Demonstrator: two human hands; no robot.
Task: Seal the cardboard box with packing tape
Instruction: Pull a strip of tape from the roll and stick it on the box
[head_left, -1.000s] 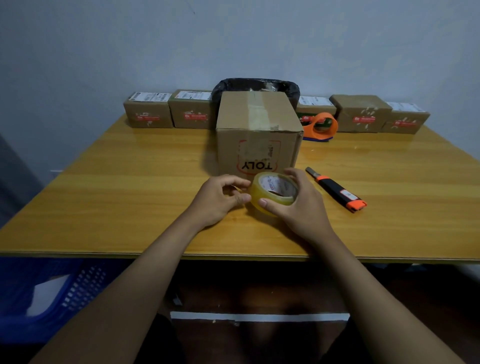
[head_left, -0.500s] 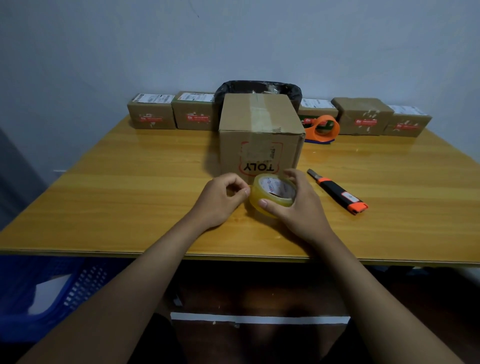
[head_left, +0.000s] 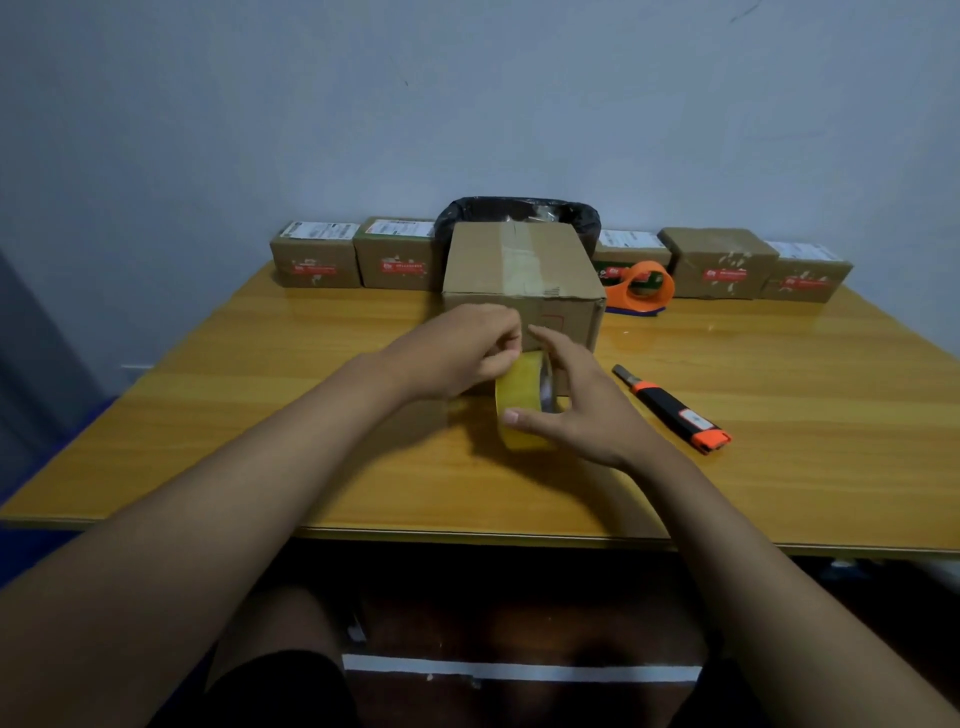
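Note:
A brown cardboard box (head_left: 519, 267) stands in the middle of the wooden table (head_left: 260, 395), its top flaps closed with old tape across them. In front of it, a roll of clear yellowish packing tape (head_left: 519, 405) is held upright on edge above the table. My right hand (head_left: 576, 405) grips the roll, thumb on its near face and fingers over the far side. My left hand (head_left: 457, 353) has its fingertips curled at the roll's upper edge, pinching at the tape's surface there. The box's lower front is hidden behind my hands.
An orange-and-black utility knife (head_left: 675, 410) lies right of the roll. An orange tape dispenser (head_left: 641, 288) sits behind the box at right. Several small sealed parcels (head_left: 317, 260) line the back edge, with a black-lined bin (head_left: 519, 213) behind the box.
The roll has been turned from lying tilted to standing on edge and lifted slightly. My left hand moved up onto its top edge. The camera view has risen.

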